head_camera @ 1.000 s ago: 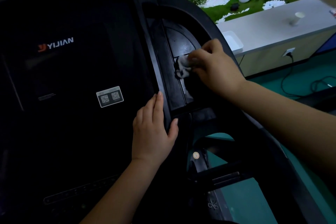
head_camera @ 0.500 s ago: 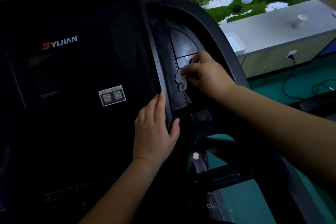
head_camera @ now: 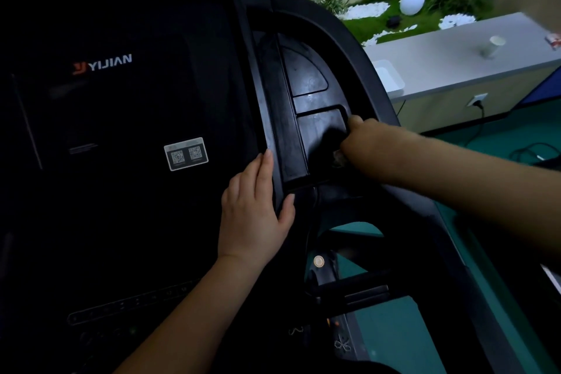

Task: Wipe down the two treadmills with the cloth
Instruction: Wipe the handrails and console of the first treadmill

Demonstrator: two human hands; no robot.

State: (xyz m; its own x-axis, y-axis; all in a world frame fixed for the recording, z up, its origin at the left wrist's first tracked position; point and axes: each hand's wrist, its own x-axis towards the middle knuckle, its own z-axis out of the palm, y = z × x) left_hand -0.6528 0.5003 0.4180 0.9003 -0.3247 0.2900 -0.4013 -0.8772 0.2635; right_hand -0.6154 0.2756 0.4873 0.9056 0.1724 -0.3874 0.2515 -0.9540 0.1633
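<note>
Cloth [head_camera: 337,158] is balled up in the right hand [head_camera: 368,146], only a scrap showing, down in the treadmill's side tray [head_camera: 321,133]. Left hand [head_camera: 253,215] lies flat and open, bracing the console edge [head_camera: 267,118]. I'd work into the tray corners with firm, overlapping strokes.

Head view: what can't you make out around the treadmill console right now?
- Cloth: mostly hidden under the right hand; only a pale scrap shows.
- QR sticker: print too small to read.
- Lower console buttons: too dark to tell.
- Second treadmill: out of frame.
- Paper cup: blurred.
</note>
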